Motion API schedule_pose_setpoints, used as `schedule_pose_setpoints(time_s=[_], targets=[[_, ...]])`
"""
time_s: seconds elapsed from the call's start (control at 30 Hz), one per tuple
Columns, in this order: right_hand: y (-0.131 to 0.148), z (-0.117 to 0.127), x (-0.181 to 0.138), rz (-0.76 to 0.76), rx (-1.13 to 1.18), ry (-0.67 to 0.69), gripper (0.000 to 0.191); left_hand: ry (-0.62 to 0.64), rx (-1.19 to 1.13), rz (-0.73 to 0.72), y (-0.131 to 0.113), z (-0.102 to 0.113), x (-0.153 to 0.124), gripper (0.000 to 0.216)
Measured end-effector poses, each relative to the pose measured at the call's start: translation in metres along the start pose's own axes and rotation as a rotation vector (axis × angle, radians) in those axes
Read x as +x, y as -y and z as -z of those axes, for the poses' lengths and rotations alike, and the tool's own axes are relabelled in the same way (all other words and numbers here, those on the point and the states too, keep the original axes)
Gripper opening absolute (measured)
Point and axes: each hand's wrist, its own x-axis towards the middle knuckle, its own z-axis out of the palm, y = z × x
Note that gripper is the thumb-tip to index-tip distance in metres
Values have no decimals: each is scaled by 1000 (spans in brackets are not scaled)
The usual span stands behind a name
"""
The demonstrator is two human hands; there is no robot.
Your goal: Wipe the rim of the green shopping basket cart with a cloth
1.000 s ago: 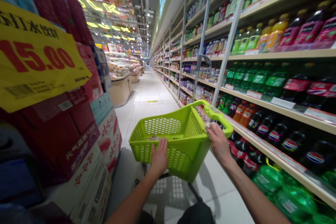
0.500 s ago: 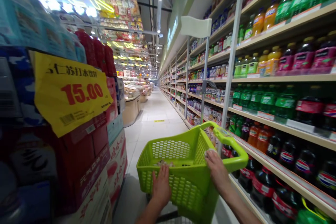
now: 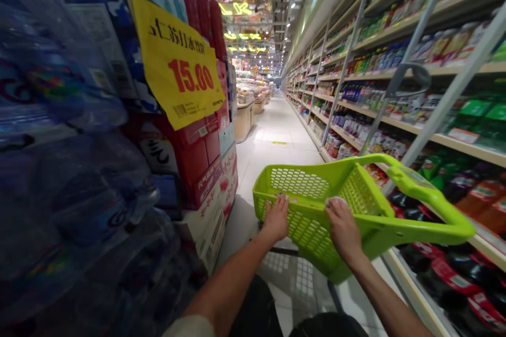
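A lime-green plastic shopping cart [image 3: 316, 231] stands sideways in front of me, its handle end on the right, close to the shelves. My left hand [image 3: 278, 217] grips the near rim toward the cart's left end, fingers hooked over the edge. Further right, my right hand [image 3: 343, 226] is closed around the same rim. Something whitish shows at its fingers, too small to name. Small items lie low in the basket behind my left fingers; I cannot make out what they are.
Stacked drink cartons [image 3: 197, 168] and wrapped bottle packs [image 3: 79, 195] rise close on the left, under a yellow price sign [image 3: 182, 71]. Drink shelves [image 3: 466, 147] line the right side, with a slanting grey pole [image 3: 399, 84] before them. A white tiled aisle [image 3: 272, 150] runs ahead.
My view has turned left and down, so the cart and both hands appear further right. The cart's handle end now reaches nearer the right-hand shelves. Both hands keep hold of the rim.
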Motion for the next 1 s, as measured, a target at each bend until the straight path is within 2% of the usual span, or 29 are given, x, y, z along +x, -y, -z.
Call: schedule_pose_setpoints(time_s=[0.07,0.13,0.2,0.27,0.33,0.43,0.53,0.6,0.7,0.77,0.83,0.9,1.0], targets=[[24,-15,3,77,53,29,36,-10,-8,-27,3,-1,-1,77],[29,-18,5,122,82,60,36,-25,-16,-8,8,-1,-2,74],[13,-8,5,108,71,90,36,-41,-21,56,15,-1,-2,71],[-9,7,2,28,18,96,37,-41,-21,115,20,-1,-1,72],[-17,16,0,-61,-24,68,37,-37,-23,119,21,-1,0,73],[10,0,2,-101,45,30,36,-45,-34,102,20,-3,-1,74],[48,-34,12,-70,159,78,34,-76,-31,60,22,-4,-3,72],[55,-43,17,-27,183,117,32,-99,-19,72,26,-4,-4,71],[31,-28,15,-15,139,129,34,-113,-11,130,33,-6,-3,71],[11,-11,9,-82,87,103,37,-113,-12,134,35,-8,-2,71],[4,-2,4,-148,58,71,39,-119,-11,118,36,-10,-2,71],[16,-10,3,-163,80,46,41,-124,-12,114,35,-10,-2,71],[51,-41,11,-122,177,51,47,-124,-39,129,29,-3,-3,67]])
